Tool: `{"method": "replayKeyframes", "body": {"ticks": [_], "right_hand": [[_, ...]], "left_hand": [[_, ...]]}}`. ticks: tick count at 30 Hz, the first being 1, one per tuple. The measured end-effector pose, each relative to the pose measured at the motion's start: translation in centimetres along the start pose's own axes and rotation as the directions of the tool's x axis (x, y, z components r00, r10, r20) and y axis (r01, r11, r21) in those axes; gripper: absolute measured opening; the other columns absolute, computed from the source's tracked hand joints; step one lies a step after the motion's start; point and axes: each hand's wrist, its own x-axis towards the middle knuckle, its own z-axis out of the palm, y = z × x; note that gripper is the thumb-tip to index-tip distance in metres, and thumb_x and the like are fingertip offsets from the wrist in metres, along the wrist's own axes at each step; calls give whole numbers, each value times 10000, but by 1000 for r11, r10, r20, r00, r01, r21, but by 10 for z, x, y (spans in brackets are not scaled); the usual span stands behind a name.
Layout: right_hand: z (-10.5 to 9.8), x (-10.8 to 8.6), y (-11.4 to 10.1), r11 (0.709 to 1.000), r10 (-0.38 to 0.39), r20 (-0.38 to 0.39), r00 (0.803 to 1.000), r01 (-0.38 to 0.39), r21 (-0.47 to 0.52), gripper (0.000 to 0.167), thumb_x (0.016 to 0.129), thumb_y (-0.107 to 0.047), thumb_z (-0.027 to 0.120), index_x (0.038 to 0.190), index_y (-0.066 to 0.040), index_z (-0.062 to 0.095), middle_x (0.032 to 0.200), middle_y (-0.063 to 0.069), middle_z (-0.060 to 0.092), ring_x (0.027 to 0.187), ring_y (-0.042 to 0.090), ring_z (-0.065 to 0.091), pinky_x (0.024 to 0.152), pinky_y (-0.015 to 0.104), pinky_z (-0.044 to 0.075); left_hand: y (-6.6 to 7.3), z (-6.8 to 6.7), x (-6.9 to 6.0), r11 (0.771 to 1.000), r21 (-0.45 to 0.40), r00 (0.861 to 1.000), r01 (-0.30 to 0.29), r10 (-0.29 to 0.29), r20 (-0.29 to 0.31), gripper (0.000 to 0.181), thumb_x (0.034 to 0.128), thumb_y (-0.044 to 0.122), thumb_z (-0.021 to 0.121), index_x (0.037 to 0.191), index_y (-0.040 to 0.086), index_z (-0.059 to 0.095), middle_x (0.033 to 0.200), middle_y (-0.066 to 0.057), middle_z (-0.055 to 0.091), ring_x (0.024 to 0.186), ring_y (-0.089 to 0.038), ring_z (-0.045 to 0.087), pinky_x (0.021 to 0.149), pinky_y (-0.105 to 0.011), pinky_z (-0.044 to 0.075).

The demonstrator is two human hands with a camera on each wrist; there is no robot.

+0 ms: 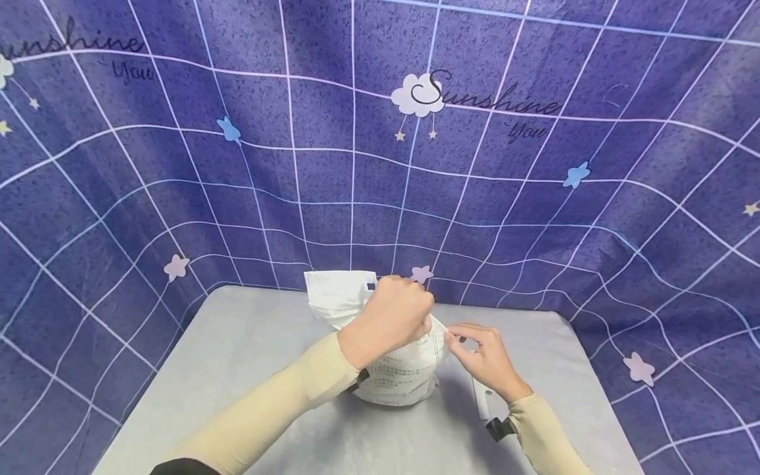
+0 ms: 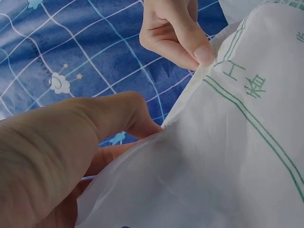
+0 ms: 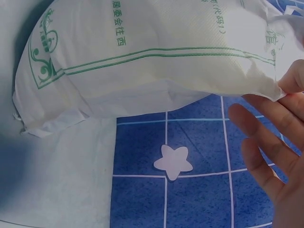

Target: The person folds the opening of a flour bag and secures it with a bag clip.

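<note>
A white bag with printed lines stands on the grey table, bulging at its base. My left hand grips its upper edge, and a white flap spreads out beyond that hand. At the bag's right upper corner, my right hand pinches the edge between thumb and forefinger, the other fingers loosely bent. Seen from the left wrist, the edge of the bag stretches between the two hands. Green lines and characters mark the bag in the right wrist view. The bag's inside is hidden.
A narrow white object lies on the grey table below my right hand. Behind the table and along both sides hangs a blue-purple curtain with a grid, stars and clouds.
</note>
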Motion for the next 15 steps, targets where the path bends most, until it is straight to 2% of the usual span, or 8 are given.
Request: {"method": "replayKeyframes", "body": {"ticks": [4, 11, 15], "right_hand": [[0, 1, 0, 1000, 3, 0, 1000, -3, 1, 167, 910, 4, 769, 1018, -94, 849, 1009, 11, 820, 908, 172, 777, 862, 168, 580], [0, 1, -1, 1000, 11, -1, 1000, -11, 0, 162, 912, 2, 766, 1012, -95, 850, 1001, 2, 819, 907, 169, 778, 866, 161, 573], [1, 1, 0, 1000, 8, -2, 1000, -8, -4, 164, 912, 3, 766, 1009, -98, 850, 993, -2, 818, 899, 165, 775, 861, 157, 570]], "left_hand": [[-4, 0, -2, 1000, -8, 1000, -4, 4, -28, 256, 743, 217, 786, 574, 248, 596, 565, 92, 542, 523, -103, 517, 467, -238, 437], [-14, -3, -5, 999, -47, 998, -22, 19, -62, 307, 735, 171, 754, 562, 240, 510, 555, 82, 489, 516, -116, 488, 435, -266, 417], [-18, -4, -6, 997, -74, 998, -32, 28, -52, 263, 752, 156, 738, 593, 228, 542, 579, 80, 519, 527, -113, 485, 445, -244, 387]]}}
